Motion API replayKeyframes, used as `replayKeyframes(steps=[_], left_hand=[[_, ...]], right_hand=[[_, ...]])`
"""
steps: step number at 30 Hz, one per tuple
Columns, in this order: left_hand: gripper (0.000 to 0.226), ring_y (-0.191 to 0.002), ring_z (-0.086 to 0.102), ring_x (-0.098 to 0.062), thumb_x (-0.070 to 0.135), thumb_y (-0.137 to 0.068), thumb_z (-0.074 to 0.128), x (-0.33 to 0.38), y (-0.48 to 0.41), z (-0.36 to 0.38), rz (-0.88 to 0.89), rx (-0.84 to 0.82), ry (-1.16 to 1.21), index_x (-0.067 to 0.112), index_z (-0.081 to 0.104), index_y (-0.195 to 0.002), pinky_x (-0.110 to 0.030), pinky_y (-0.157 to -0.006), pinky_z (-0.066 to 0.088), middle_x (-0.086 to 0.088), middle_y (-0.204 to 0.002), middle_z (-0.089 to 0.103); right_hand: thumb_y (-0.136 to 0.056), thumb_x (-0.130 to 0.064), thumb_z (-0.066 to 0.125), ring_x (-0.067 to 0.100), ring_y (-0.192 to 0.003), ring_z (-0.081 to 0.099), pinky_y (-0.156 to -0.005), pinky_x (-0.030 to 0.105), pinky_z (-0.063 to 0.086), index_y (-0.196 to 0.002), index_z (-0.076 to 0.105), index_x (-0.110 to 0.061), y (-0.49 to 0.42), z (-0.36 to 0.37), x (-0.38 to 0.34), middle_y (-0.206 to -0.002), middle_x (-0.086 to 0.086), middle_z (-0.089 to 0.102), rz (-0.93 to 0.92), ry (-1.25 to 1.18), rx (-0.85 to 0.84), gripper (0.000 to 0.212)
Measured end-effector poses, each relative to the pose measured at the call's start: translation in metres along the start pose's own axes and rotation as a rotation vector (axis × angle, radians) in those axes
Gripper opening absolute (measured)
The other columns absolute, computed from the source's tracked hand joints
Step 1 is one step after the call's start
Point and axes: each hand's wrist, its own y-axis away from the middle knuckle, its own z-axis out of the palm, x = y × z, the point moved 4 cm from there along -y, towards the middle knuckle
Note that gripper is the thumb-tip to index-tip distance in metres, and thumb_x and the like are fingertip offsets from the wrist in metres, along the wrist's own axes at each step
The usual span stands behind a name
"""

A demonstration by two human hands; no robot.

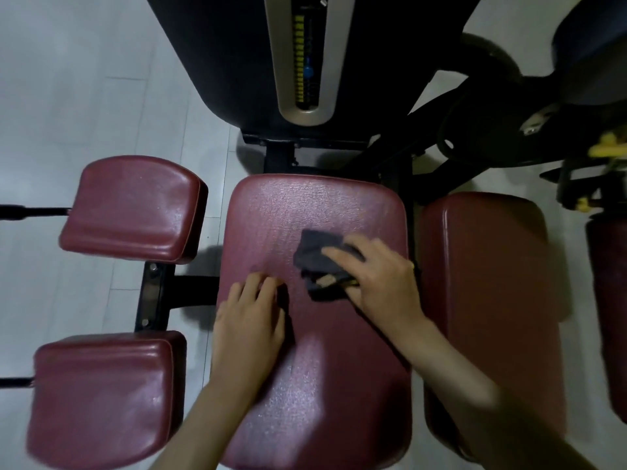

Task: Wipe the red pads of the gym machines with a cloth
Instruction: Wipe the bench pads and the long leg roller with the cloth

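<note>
- Far left: upper small pad (135, 208) and lower small pad (101, 395), well apart from the cloth; wiped or not, cannot tell.
- Left of centre: left hand (251, 317) flat on the middle pad (315, 205), fingers together, holding nothing.
- Centre: dark cloth (315, 247) bunched on that same pad.
- Just right: right hand (383, 273) gripping the cloth, fingers laid over it, thumb apparently tucked under.
- Right: long pad (485, 266) and edge pad (607, 300), no cloth there; probably mid-task, several pads likely left.
</note>
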Motion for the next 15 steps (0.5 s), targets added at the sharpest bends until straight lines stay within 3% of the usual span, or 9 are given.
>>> replayKeyframes(steps=[3,7,12,15], left_hand=[[0.037,-0.091,0.051,-0.027,0.012,-0.08,0.067,-0.001,0.0,0.002,0.01,0.001,-0.01,0.018,0.06,-0.115,-0.047,-0.072,0.052,-0.001,-0.118,0.057],[0.037,-0.089,0.05,-0.027,0.011,-0.08,0.067,-0.001,-0.001,0.001,0.043,0.003,-0.012,0.018,0.06,-0.116,-0.046,-0.07,0.051,0.0,-0.118,0.056],[0.035,-0.087,0.05,-0.028,0.012,-0.081,0.062,-0.003,-0.006,0.002,0.055,-0.003,-0.023,0.017,0.061,-0.116,-0.049,-0.07,0.05,-0.001,-0.116,0.057],[0.032,-0.087,0.048,-0.027,0.012,-0.083,0.061,-0.003,-0.005,0.004,0.049,0.005,-0.029,0.017,0.061,-0.115,-0.048,-0.071,0.05,0.0,-0.114,0.056]], right_hand=[[-0.056,-0.018,0.093,0.017,-0.081,0.057,-0.063,0.029,0.049,-0.125,0.071,-0.031,0.066,-0.002,-0.007,-0.121,-0.004,0.066,-0.109,0.004,-0.134,0.073],[-0.06,-0.012,0.087,0.019,-0.084,0.057,-0.062,0.03,0.049,-0.13,0.069,-0.031,0.033,-0.013,0.027,-0.123,-0.003,0.066,-0.169,0.074,-0.109,0.075],[-0.066,-0.01,0.075,0.024,-0.096,0.059,-0.066,0.035,0.055,-0.129,0.066,-0.035,-0.079,-0.025,0.073,-0.121,-0.004,0.062,0.014,0.145,0.044,0.069],[-0.075,-0.012,0.068,0.022,-0.098,0.064,-0.077,0.036,0.055,-0.124,0.071,-0.036,-0.1,-0.026,0.089,-0.114,-0.007,0.064,0.264,0.023,0.206,0.054]])
